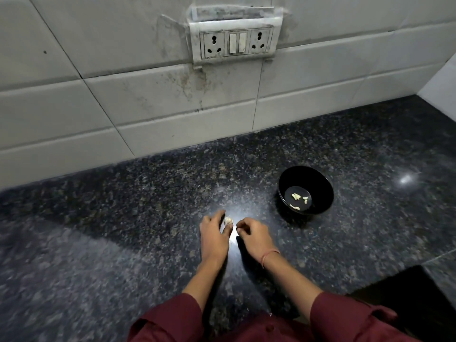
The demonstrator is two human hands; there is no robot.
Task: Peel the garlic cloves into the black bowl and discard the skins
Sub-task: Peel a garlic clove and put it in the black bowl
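One papery garlic clove [228, 220] in left hand [213, 234]; glossy black bowl [318, 188]

**Wide stone to the left, one bowl on the right**

I'm looking down on a dark speckled granite counter [123, 243]. Bare stone runs wide to the left of the left hand [213, 233] and back to the grey tiled wall [148, 114], which closes the far side. A white switch-and-socket plate [233, 43] sits high on that wall, well above the stone. Right of the right hand [254, 234] there's a bare strip, then the round black bowl [320, 183] stands in the path. Between the hands I get only a narrow gap, and the pale garlic clove [228, 220] in the left fingers sits at its far end. At near right a dark square recess [407, 304] cuts into the counter.
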